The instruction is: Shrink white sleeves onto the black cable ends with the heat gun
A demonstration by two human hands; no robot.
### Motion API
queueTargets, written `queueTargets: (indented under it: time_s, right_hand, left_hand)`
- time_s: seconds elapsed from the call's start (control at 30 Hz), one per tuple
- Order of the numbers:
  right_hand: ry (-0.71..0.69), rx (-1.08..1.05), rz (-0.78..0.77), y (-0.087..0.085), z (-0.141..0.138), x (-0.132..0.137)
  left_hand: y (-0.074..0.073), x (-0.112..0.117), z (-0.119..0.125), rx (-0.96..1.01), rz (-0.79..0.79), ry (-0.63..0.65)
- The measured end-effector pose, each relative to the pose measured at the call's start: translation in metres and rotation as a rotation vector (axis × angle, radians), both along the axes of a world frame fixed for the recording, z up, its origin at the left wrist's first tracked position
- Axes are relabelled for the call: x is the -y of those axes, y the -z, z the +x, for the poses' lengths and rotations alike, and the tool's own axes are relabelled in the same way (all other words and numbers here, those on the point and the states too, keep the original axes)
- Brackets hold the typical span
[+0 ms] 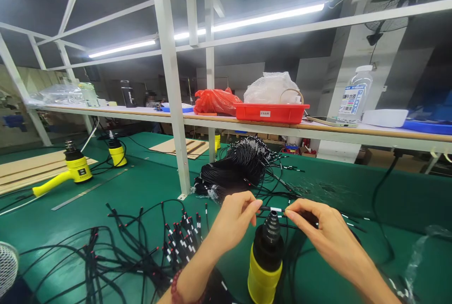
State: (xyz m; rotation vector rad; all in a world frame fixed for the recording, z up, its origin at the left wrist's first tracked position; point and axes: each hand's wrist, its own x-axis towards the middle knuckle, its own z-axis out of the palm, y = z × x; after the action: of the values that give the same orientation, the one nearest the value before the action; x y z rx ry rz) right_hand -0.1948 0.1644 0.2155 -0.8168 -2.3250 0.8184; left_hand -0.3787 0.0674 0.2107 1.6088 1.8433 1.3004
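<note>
We've got the left hand (231,223) and right hand (326,231) both pinching one short black cable (271,209) w/ a white band, thumb & fingers closed on it, held crosswise just above the ribbed black nozzle (271,228) of an upright yellow-and-black heat gun (264,266). Gun's lower end is cut off by the frame. The fingertips (256,204) hide the cable's L end, & we can't make out where its R end goes among the dark wires behind. Beaded bracelet (177,287) on L wrist, partly cut off.

Green bench mat (141,191) underneath. Loose black cables w/ red-and-white tips (183,238) lie front L of the L hand, a big black cable bundle (236,165) straight ahead. Two more yellow heat guns (76,170) (116,151) stand further L. Fan guard (7,266) is cut off at L edge.

Shelf (268,127) above holds a red tray (271,112), red plastic bag (215,101), clear bag (270,88), plastic bottle (355,93) & phone (330,121). Far back, a figure (151,99) is blurred, too small to make out.
</note>
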Motion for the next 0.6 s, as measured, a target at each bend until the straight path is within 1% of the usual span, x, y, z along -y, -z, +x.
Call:
queueTargets:
  time_s: [0.1, 0.23, 0.43, 0.53, 0.6]
  right_hand:
    - [0.006, -0.01, -0.008, 0.0, -0.001, 0.0]
    - [0.008, -0.006, -0.002, -0.001, -0.001, 0.0]
    - [0.015, 0.002, 0.023, 0.001, 0.001, 0.001]
    - [0.003, 0.009, 0.048, 0.003, 0.001, 0.0]
    - [-0.012, 0.008, 0.06, 0.004, 0.002, -0.002]
  left_hand:
    - [0.001, 0.0, 0.001, 0.078, -0.007, 0.011]
    - [-0.003, 0.001, 0.002, 0.147, 0.046, 0.036]
    - [-0.009, 0.003, 0.003, 0.159, 0.156, 0.042]
    - [-0.009, 0.004, 0.002, 0.115, 0.094, 0.026]
    - [-0.008, 0.004, 0.001, 0.029, 0.037, 0.002]
